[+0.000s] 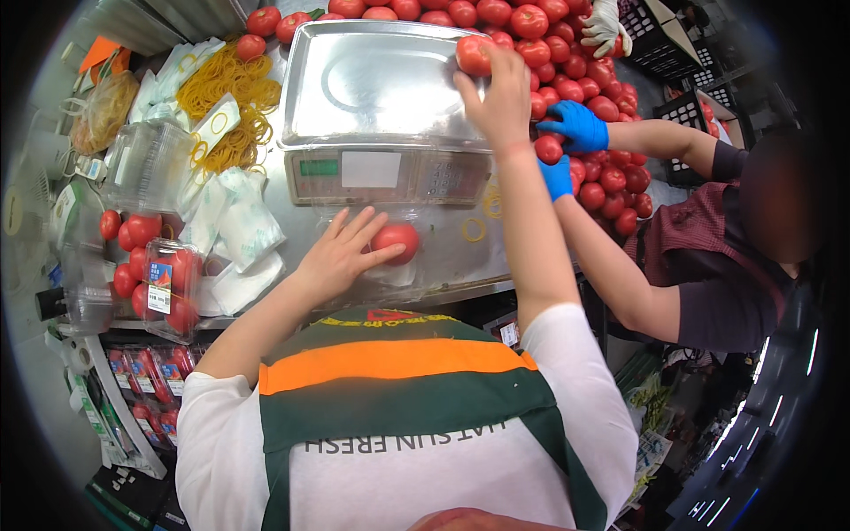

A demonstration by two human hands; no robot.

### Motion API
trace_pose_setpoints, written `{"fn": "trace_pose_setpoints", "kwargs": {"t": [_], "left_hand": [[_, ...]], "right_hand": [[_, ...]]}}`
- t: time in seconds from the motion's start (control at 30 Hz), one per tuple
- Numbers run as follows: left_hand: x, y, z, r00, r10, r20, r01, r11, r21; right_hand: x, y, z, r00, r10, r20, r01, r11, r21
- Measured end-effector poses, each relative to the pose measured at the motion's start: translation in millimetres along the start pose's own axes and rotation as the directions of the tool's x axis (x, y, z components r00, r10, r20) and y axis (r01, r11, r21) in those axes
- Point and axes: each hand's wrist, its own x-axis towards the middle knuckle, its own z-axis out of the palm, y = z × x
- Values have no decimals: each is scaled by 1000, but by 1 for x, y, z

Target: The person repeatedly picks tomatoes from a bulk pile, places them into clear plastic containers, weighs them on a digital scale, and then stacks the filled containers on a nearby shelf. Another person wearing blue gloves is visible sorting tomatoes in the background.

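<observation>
My right hand (498, 99) grips a red tomato (474, 56) over the right edge of the steel pan (378, 86) of a weighing scale. Below the scale's display, an open clear plastic tray (392, 275) lies on the metal table, with one tomato (396, 243) in it. My left hand (345, 252) rests at the left side of that tray, fingers spread, its thumb against the tomato. Whether the fingers press on the tray is hard to tell. A large heap of tomatoes (571, 66) lies beyond and right of the scale.
At right, a co-worker's blue-gloved hands (581, 126) reach into the heap; a white-gloved hand (605, 30) is at its far side. Left lie yellow rubber bands (232, 99), white absorbent pads (232, 212), stacked clear containers (146, 162) and a packed tomato box (171, 290). Black crates (657, 40) stand far right.
</observation>
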Motion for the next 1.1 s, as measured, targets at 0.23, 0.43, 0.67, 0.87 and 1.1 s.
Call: {"fn": "trace_pose_setpoints", "kwargs": {"t": [0.23,0.43,0.67,0.87,1.1], "left_hand": [[1,0,-1,1000,10,-18,-10,1000,2],[-1,-9,9,989,-16,-150,-3,992,-124],[-2,-42,19,906,-145,-398,7,945,-328],[-10,-35,10,504,-759,-412,110,530,-841],[-38,-39,17,740,-670,-63,8,103,-995]], "right_hand": [[25,37,38,980,200,2,-198,971,134],[-95,-93,-55,772,-299,562,-336,558,759],[-183,-145,-43,792,-250,557,4,914,405],[-212,-105,-67,704,329,629,-587,769,255],[-228,-87,-70,239,284,929,-936,-189,298]]}}
